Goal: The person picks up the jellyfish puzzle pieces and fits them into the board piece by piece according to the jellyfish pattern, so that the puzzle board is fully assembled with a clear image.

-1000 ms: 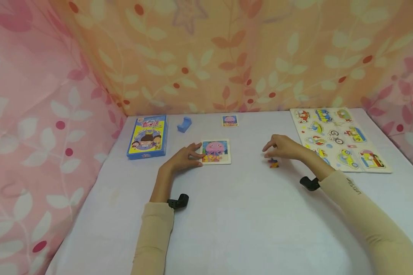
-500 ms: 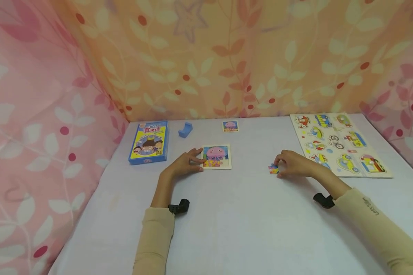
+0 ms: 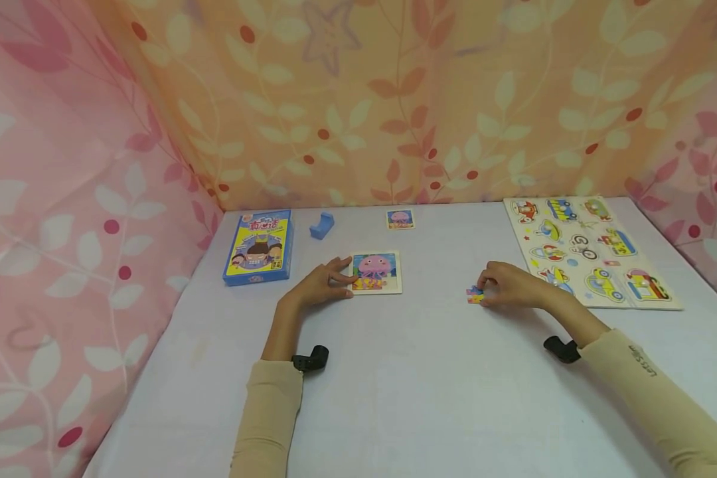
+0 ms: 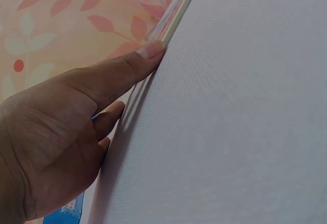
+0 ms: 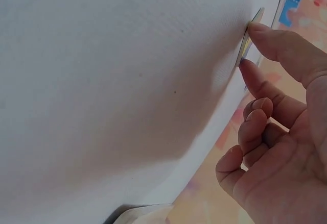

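Observation:
In the head view a small jigsaw puzzle [image 3: 375, 267] in a white frame shows a pink jellyfish on blue. My left hand [image 3: 319, 284] holds that frame at its left side. The thumb [image 4: 150, 50] presses the near edge in the left wrist view, and the other fingers lie partly behind it. Over to the right, my right hand [image 3: 510, 287] pinches a jigsaw piece [image 3: 474, 296] of blue, pink and yellow between thumb and index finger. The right wrist view shows the piece [image 5: 245, 45] tilted close over the white cloth, its face mostly hidden. The remaining right fingers are curled in.
A small jellyfish picture card [image 3: 400, 220] lies at the back middle. Left of it are a light blue plastic piece [image 3: 321, 226] and a blue and yellow box [image 3: 259, 247]. A board with vehicle pictures [image 3: 573, 265] lies at the right, behind my right hand.
My right hand has come down onto the jigsaw piece and pinched it, shifting slightly right. My left hand stays at the puzzle frame. The head view has tilted a little.

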A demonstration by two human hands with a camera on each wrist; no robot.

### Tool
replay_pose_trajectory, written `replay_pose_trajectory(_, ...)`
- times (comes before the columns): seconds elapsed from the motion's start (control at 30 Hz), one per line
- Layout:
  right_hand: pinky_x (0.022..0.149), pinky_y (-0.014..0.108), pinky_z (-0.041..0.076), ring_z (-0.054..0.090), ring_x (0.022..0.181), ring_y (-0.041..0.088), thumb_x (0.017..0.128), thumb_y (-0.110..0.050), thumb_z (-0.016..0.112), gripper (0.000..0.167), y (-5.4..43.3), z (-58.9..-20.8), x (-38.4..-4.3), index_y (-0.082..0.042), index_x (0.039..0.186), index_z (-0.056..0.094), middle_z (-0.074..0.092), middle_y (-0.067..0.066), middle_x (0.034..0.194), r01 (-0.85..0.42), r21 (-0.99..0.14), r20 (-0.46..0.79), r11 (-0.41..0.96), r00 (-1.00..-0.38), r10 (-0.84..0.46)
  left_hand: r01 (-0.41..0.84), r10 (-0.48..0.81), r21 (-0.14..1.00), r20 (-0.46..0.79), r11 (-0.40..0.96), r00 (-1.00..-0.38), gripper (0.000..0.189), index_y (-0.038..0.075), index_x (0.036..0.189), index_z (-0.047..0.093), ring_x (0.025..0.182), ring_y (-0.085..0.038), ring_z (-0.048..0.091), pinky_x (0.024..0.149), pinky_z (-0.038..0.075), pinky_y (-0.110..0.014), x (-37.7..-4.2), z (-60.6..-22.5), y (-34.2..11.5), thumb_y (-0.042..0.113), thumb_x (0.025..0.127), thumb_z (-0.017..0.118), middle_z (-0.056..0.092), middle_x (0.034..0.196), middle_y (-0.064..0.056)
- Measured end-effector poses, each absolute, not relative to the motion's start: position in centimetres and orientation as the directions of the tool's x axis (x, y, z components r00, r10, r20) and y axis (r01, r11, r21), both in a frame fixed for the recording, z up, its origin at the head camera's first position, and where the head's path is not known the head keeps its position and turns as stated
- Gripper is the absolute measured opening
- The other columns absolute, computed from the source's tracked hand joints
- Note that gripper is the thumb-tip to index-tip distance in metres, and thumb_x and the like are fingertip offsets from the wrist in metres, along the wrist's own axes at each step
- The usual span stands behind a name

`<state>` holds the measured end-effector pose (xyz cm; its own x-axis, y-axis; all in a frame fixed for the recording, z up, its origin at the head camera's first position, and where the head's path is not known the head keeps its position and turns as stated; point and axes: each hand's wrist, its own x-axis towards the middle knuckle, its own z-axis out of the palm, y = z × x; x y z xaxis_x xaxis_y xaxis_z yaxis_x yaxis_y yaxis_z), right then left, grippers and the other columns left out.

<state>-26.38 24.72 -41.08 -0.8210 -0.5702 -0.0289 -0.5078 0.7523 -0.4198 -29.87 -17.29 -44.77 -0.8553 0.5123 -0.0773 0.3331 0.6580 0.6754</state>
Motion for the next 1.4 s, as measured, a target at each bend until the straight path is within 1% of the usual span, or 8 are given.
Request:
replay_pose_trajectory(0.27,0.067,0.027,0.04,0.045,0.073,0.012,0.068,-0.017,0.076,0.021,21.5,-40.9,-27.5,-0.009,0.086,0.067,0.054,0.0,0.079,-0.545,-0.421,0.04,0.725,-0.809,-0.586,0.335,0.512,0.676,-0.074,0.657,-0.856,0.041,0.02,0.117,0.063,0.144,-0.021,0.008,0.116,0.003,-0.047,-29.7,-44.5,-17.2,0.03,0.079,0.072,0.029,0.15,0.004)
replay_pose_trajectory(0.4,0.067,0.028,0.039,0.046,0.075,0.015,0.069,-0.02,0.075,0.023,18.6,-40.4,-28.2,-0.008,0.088,0.067,0.054,0.003,0.081,-0.549,-0.418,0.033,0.723,-0.805,-0.592,0.322,0.506,0.68,-0.083,0.658,-0.858,0.041,0.02,0.117,0.063,0.144,-0.02,0.007,0.117,0.001,-0.044,-29.7,-44.5,-17.2,0.03,0.079,0.072,0.029,0.15,0.006)
replay_pose_trajectory(0.6,0.065,0.027,0.038,0.046,0.075,0.016,0.071,-0.022,0.073,0.023,14.5,-40.9,-29.0,-0.008,0.089,0.068,0.055,0.005,0.083,-0.538,-0.397,0.012,0.744,-0.813,-0.582,0.342,0.525,0.676,-0.077,0.652,-0.848,0.041,0.021,0.118,0.063,0.144,-0.021,0.007,0.116,0.002,-0.046,-30.0,-44.9,-17.2,0.032,0.079,0.071,0.028,0.15,0.005)
replay_pose_trajectory(0.77,0.065,0.027,0.037,0.044,0.075,0.017,0.072,-0.019,0.073,0.023,12.4,-41.3,-29.7,-0.006,0.089,0.067,0.054,0.006,0.082,-0.551,-0.431,0.022,0.715,-0.798,-0.602,0.357,0.527,0.665,-0.065,0.656,-0.848,0.041,0.021,0.117,0.063,0.144,-0.021,0.008,0.116,0.002,-0.047,-30.1,-44.9,-17.3,0.033,0.079,0.071,0.029,0.15,0.005)
replay_pose_trajectory(0.93,0.067,0.027,0.035,0.042,0.075,0.017,0.073,-0.023,0.075,0.025,11.0,-41.4,-30.1,-0.005,0.089,0.066,0.052,0.006,0.082,-0.549,-0.455,0.01,0.701,-0.79,-0.613,0.349,0.52,0.671,-0.063,0.654,-0.852,0.041,0.021,0.117,0.063,0.144,-0.021,0.007,0.116,0.001,-0.046,-30.1,-44.8,-17.4,0.033,0.079,0.071,0.028,0.151,0.005)
replay_pose_trajectory(1.13,0.066,0.026,0.033,0.042,0.075,0.017,0.074,-0.022,0.074,0.026,10.3,-41.3,-30.4,-0.004,0.091,0.066,0.051,0.006,0.083,-0.539,-0.465,-0.022,0.702,-0.786,-0.618,0.359,0.531,0.666,-0.065,0.654,-0.845,0.041,0.02,0.118,0.063,0.144,-0.021,0.008,0.117,0.002,-0.045,-30.0,-44.9,-17.2,0.033,0.08,0.07,0.028,0.151,0.005)
replay_pose_trajectory(1.27,0.063,0.025,0.032,0.041,0.073,0.016,0.074,-0.024,0.075,0.03,9.9,-41.0,-30.2,-0.006,0.097,0.069,0.051,0.007,0.081,-0.557,-0.441,-0.001,0.704,-0.783,-0.622,0.368,0.532,0.661,-0.057,0.654,-0.845,0.041,0.019,0.118,0.063,0.144,-0.023,0.008,0.116,0.003,-0.046,-30.0,-44.8,-17.2,0.031,0.08,0.071,0.028,0.151,0.003)
replay_pose_trajectory(1.4,0.057,0.025,0.027,0.036,0.067,0.016,0.073,-0.027,0.077,0.037,9.4,-40.9,-30.2,-0.008,0.104,0.071,0.049,0.006,0.076,-0.577,-0.429,0.006,0.695,-0.772,-0.636,0.353,0.521,0.666,-0.063,0.657,-0.851,0.041,0.019,0.117,0.063,0.144,-0.023,0.008,0.116,0.004,-0.048,-30.0,-44.7,-17.3,0.03,0.079,0.071,0.028,0.151,0.003)
